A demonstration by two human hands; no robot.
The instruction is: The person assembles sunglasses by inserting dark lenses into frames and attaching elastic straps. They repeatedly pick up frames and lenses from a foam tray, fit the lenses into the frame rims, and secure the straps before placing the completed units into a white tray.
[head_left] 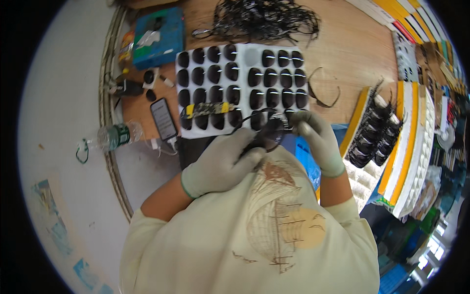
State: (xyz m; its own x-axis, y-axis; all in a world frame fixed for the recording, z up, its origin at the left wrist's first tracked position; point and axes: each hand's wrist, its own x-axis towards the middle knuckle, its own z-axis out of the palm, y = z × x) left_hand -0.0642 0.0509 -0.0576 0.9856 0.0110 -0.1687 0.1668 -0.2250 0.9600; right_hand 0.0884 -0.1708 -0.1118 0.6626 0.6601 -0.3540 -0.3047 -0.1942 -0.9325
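Observation:
Both my hands wear thin grey gloves and meet over the table's near edge. My left hand point(223, 161) is closed around one side of a pair of dark sunglasses point(270, 134), thumb and fingers gripping it. At the other side, my right hand point(317, 137) has its fingertips pinched together by the glasses; what lies between them is too small to make out. Just beyond lies a white sheet point(243, 63) with rows of dark lenses, one pale round spot bare of a lens. Across its near left part rests a dark patterned strip with yellow ends point(208, 110).
A tangle of black frames point(264, 19) lies at the back, a single frame point(325, 101) right of the sheet. On the left are a blue box point(159, 39), a phone point(163, 119) with a cable and a plastic bottle point(117, 136). Assembled sunglasses point(374, 130) fill a tray at right.

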